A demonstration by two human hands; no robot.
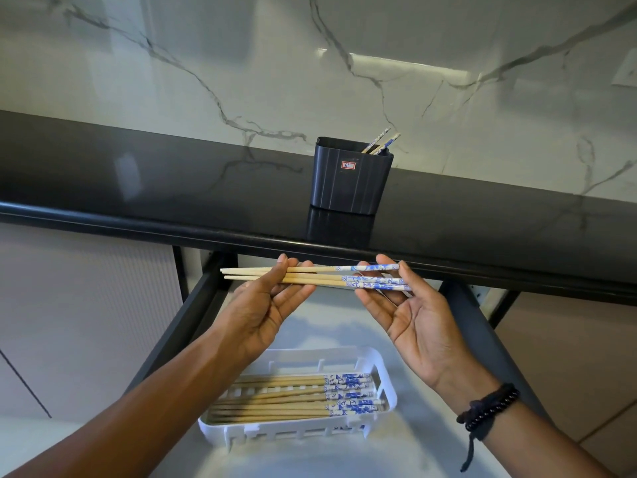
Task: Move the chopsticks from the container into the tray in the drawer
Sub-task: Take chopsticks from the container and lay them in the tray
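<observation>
Three wooden chopsticks with blue-and-white patterned ends [331, 278] lie level across both palms, above the open drawer. My left hand [265, 305] holds their plain ends, thumb on top. My right hand [410, 315] holds the patterned ends between thumb and fingers. A black container [350, 179] stands on the dark counter with two chopsticks [381, 143] leaning at its right corner. Below my hands, a white slotted tray [387, 391] in the drawer carries several chopsticks [293, 396] laid side by side, patterned ends to the right.
The dark glossy counter [138, 188] runs across the view, its rounded front edge just above my hands. A marble wall [310, 63] rises behind it. The drawer has black side rails [193, 312] and a pale floor [310, 457]. Cabinet fronts flank the drawer.
</observation>
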